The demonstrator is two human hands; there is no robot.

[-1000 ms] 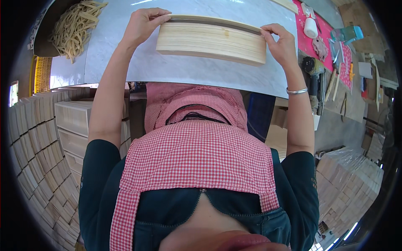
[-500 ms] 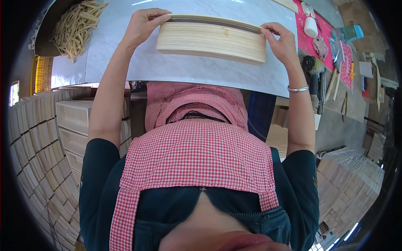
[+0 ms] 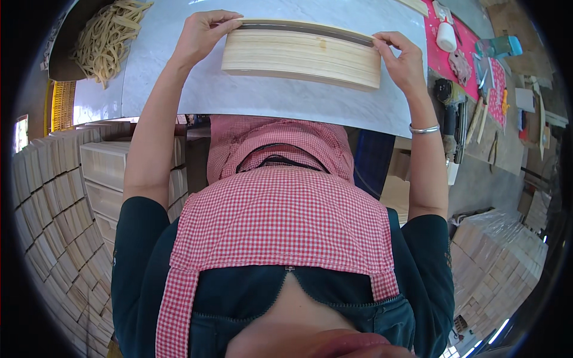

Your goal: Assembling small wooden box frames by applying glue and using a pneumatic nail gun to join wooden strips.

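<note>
A long, pale wooden box [image 3: 301, 56] lies crosswise on the grey marbled table. Along its far side runs a thin dark band [image 3: 310, 33] just inside the raised far rim; whether this is a strip or a gap I cannot tell. My left hand [image 3: 209, 34] pinches the far left corner of the box between thumb and fingers. At the far right corner, my right hand [image 3: 401, 56] does the same, with a silver bangle on that wrist. Both forearms reach straight out across the table's near edge.
A heap of pale thin strips [image 3: 110, 39] fills a dark container at far left. Stacked wooden boxes [image 3: 54, 221] stand by my left side, wrapped wood [image 3: 501, 262] at right. A white bottle [image 3: 445, 37], scissors [image 3: 484, 71] and a pink cloth [image 3: 436, 18] lie at far right.
The hands keep their pinch at the box's two ends and hardly move. A thin bright line now shows along the dark band. The view has shifted very slightly.
</note>
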